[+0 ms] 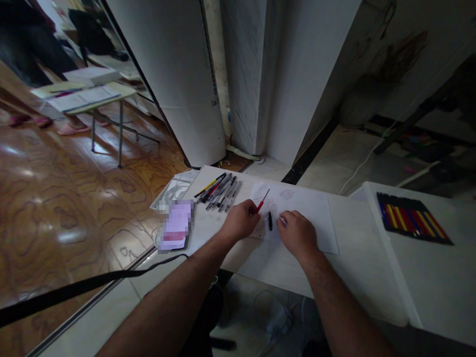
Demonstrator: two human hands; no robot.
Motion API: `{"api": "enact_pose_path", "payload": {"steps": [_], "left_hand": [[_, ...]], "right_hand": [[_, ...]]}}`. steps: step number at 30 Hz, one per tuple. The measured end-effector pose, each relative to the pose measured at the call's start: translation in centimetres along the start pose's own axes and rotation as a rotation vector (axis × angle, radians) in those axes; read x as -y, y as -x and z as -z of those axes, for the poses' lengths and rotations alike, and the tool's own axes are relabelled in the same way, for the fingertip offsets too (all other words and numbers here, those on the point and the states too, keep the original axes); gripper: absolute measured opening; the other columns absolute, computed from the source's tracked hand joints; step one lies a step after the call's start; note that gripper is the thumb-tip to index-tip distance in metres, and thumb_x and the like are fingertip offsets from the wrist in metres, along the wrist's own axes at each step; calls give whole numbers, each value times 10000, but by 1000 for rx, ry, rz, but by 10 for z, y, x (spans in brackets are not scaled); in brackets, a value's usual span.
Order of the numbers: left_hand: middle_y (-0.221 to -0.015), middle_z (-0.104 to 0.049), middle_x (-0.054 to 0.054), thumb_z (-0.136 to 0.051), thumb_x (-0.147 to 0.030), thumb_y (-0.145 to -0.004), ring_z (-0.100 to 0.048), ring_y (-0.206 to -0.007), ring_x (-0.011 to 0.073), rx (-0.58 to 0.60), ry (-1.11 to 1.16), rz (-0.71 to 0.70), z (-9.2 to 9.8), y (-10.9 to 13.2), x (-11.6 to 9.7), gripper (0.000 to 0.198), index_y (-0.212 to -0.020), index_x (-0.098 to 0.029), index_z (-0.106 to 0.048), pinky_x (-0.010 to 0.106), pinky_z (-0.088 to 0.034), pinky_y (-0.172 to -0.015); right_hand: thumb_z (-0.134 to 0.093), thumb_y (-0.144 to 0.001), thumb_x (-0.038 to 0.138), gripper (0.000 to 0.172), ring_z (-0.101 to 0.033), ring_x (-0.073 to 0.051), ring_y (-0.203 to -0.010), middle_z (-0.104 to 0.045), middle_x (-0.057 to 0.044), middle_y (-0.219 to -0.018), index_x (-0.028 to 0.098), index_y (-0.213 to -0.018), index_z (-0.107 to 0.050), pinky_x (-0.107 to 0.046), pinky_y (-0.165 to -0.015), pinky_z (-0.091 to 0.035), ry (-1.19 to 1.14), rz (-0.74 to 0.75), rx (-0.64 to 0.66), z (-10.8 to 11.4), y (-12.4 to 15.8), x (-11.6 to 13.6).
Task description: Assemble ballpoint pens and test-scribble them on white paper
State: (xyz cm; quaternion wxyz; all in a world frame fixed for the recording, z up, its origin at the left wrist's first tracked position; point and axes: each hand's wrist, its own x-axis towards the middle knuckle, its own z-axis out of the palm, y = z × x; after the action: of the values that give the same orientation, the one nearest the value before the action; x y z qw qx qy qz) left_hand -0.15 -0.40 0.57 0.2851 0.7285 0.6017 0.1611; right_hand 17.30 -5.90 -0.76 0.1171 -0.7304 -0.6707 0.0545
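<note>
My left hand [241, 220] is closed around a red pen part [260, 206], with a thin dark refill [267, 193] pointing up and away from it. Opposite, my right hand [297, 231] pinches a small pale piece [282, 219], perhaps a clear pen barrel; most of it is hidden by the fingers. Between the hands a black pen cap [269, 220] lies on a white sheet of paper [321, 222] marked with reddish scribbles [287, 194]. To the left of my left hand, several pens [221, 192] rest in a loose pile on the white table [260, 261].
A phone [177, 225] lies at the table's left edge. On the white surface at right is a pack of coloured pens [413, 217]. A black strap [89, 284] crosses the lower left. Farther off, a person [26, 50] stands by a small folding table [128, 92].
</note>
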Motion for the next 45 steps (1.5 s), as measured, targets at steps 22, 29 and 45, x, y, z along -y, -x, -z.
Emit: {"api": "enact_pose_path", "payload": {"steps": [22, 29, 45], "left_hand": [[-775, -691, 21, -605, -253, -760, -600, -699, 154, -31, 52, -74, -3, 1, 2, 107, -833, -201, -663, 247, -405, -608], [-821, -705, 31, -599, -252, -774, -609, -730, 158, -16, 38, -49, -2, 1, 0, 131, -869, -199, -672, 249, -414, -629], [-800, -695, 35, -590, -269, -783, -598, -709, 156, -15, 25, -59, -2, 2, -1, 129, -861, -194, -660, 252, -403, -624]], "right_hand": [[-452, -918, 181, 222, -654, -202, -869, -678, -98, -972, 163, -1085, -596, -280, -707, -425, 68, -54, 127, -1, -3, -4], [-425, -926, 153, 252, -645, -212, -914, -662, -113, -1009, 148, -1135, -565, -288, -741, -428, 41, -44, 139, -4, -3, -5], [-455, -908, 154, 221, -614, -181, -888, -625, -83, -1023, 194, -1066, -604, -264, -739, -411, -75, -41, 77, -1, -5, -7]]}}
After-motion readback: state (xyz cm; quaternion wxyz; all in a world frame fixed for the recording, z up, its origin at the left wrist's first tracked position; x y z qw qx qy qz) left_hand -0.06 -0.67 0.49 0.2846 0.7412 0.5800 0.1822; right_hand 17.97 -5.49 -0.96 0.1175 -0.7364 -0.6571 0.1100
